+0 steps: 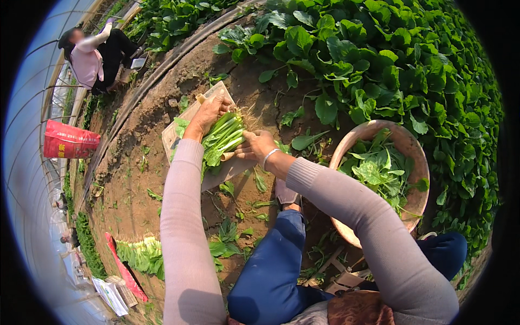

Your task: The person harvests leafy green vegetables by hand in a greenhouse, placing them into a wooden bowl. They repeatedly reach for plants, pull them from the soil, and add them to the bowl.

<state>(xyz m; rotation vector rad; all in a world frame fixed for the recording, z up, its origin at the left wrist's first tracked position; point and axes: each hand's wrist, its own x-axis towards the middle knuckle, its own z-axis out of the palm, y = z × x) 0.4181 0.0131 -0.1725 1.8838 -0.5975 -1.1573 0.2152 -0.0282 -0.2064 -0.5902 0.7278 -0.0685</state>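
Observation:
A bunch of leafy greens with pale green stems lies on a board, its thin roots towards the upper right. My left hand grips the far side of the bunch close to the roots. From the near side, my right hand holds it, thumb on the stems and fingers along the edge; a bracelet circles that wrist. Under the greens is a flat board with a rounded wooden peg by my left hand and another peg beside my right fingers.
To my right stands a round tub holding loose leaves. Dense leafy plants grow beyond it. Bundled greens lie on the soil at lower left. A red sack and a seated person are farther left.

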